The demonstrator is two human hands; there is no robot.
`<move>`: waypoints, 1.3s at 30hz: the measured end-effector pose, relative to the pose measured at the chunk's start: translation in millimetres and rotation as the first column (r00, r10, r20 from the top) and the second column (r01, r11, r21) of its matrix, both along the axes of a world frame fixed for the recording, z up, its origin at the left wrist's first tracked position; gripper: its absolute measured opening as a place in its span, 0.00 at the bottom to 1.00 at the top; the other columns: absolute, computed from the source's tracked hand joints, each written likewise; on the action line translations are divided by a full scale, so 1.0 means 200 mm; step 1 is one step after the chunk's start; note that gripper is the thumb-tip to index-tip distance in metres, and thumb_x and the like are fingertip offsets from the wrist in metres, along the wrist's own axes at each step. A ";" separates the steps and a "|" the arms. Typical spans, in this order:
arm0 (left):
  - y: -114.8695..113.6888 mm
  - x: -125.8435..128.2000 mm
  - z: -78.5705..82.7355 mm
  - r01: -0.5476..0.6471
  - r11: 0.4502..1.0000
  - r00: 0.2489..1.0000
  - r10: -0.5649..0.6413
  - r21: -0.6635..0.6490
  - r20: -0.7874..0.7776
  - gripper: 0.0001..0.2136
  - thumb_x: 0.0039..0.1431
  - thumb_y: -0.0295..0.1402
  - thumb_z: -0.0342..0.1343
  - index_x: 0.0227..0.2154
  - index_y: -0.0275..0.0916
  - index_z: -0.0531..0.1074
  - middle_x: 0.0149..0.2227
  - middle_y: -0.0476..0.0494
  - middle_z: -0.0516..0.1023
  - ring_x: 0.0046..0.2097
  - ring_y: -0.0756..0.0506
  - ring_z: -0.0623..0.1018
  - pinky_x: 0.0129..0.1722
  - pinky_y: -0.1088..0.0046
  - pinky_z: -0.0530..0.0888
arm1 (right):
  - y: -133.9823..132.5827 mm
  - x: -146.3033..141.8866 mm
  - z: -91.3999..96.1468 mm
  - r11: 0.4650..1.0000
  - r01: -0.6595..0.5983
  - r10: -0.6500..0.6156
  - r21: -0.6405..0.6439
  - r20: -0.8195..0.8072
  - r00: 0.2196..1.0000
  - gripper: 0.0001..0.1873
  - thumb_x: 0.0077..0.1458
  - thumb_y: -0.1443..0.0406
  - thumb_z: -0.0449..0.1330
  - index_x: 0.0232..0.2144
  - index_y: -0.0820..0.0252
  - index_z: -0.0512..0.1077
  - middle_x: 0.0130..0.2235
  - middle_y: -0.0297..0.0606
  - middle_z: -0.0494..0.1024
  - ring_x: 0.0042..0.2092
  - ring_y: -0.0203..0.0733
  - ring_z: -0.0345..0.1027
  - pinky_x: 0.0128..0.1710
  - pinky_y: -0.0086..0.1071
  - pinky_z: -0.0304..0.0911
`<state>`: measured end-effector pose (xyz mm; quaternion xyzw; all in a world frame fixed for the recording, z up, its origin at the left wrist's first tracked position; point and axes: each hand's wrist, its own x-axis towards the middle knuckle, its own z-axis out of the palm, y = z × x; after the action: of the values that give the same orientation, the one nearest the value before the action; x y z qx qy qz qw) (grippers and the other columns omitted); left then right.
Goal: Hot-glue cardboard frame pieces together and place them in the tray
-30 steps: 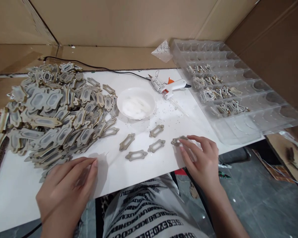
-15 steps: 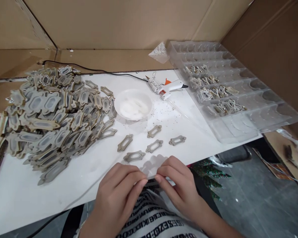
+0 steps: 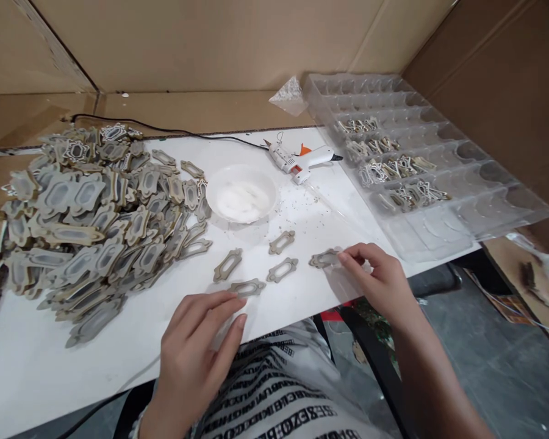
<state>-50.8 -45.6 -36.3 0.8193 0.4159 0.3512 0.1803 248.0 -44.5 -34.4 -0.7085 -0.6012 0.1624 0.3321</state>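
Note:
Several small grey ornate frames with oval openings lie loose on the white table. The fingertips of my right hand (image 3: 377, 277) are closed at the right end of the rightmost frame (image 3: 323, 259), which still rests flat on the tabletop. My left hand (image 3: 194, 350) is at the near edge, thumb and fingers apart. Its index fingertip is by the nearest frame (image 3: 247, 288); whether it touches is unclear. Other loose frames are the left frame (image 3: 227, 265), the middle frame (image 3: 282, 269) and the back frame (image 3: 281, 242).
A big pile of similar frames (image 3: 86, 195) covers the table's left side. Behind the loose pieces stands a white bowl (image 3: 242, 213) with white contents. A white glue gun (image 3: 297, 163) trails a black cord. The clear compartment tray (image 3: 480, 201) at right holds several frames. Cardboard walls surround the table.
My hands were close together at the table edge with fingers pinched. They have parted: the right moved right and forward to the rightmost frame, and the left shifted slightly left and opened.

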 end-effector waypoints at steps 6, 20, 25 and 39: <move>-0.03 -0.05 -0.04 -0.089 0.996 0.996 0.089 0.015 -0.001 0.15 0.59 0.23 0.58 0.49 0.38 0.71 0.43 0.42 0.77 0.43 0.45 0.76 0.43 0.69 0.73 | 0.02 0.02 0.01 0.989 -0.049 0.053 -0.137 0.031 0.998 0.23 0.59 0.47 0.55 0.23 0.56 0.73 0.23 0.35 0.72 0.28 0.42 0.64 0.28 0.34 0.58; -0.06 -0.07 -0.04 -0.135 0.991 0.991 0.134 -0.010 -0.028 0.16 0.62 0.24 0.57 0.52 0.37 0.69 0.41 0.43 0.76 0.40 0.47 0.75 0.38 0.73 0.73 | 0.06 0.01 0.04 0.975 -0.092 0.121 -0.204 0.134 0.984 0.21 0.59 0.51 0.53 0.21 0.56 0.70 0.21 0.36 0.71 0.28 0.42 0.64 0.29 0.33 0.56; -0.05 -0.07 -0.05 -0.122 0.992 0.992 0.122 -0.001 -0.028 0.16 0.61 0.23 0.57 0.52 0.37 0.69 0.42 0.42 0.76 0.42 0.46 0.75 0.41 0.71 0.74 | 0.07 0.01 0.00 0.989 -0.088 0.116 -0.120 0.245 0.963 0.20 0.59 0.53 0.55 0.19 0.56 0.67 0.19 0.34 0.68 0.26 0.41 0.62 0.27 0.32 0.53; 0.00 -0.02 -0.01 -0.083 0.995 0.988 0.090 0.062 -0.123 0.15 0.62 0.24 0.58 0.51 0.36 0.69 0.45 0.41 0.77 0.45 0.44 0.74 0.47 0.68 0.71 | -0.02 0.01 -0.02 0.923 -0.355 0.263 0.149 0.429 0.864 0.09 0.63 0.68 0.58 0.38 0.62 0.79 0.33 0.41 0.71 0.33 0.43 0.64 0.34 0.37 0.61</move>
<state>-55.5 -46.1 -38.9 0.8258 0.4514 0.3180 0.1149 250.7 -47.6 -38.0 -0.5787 -0.7767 -0.0031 0.2486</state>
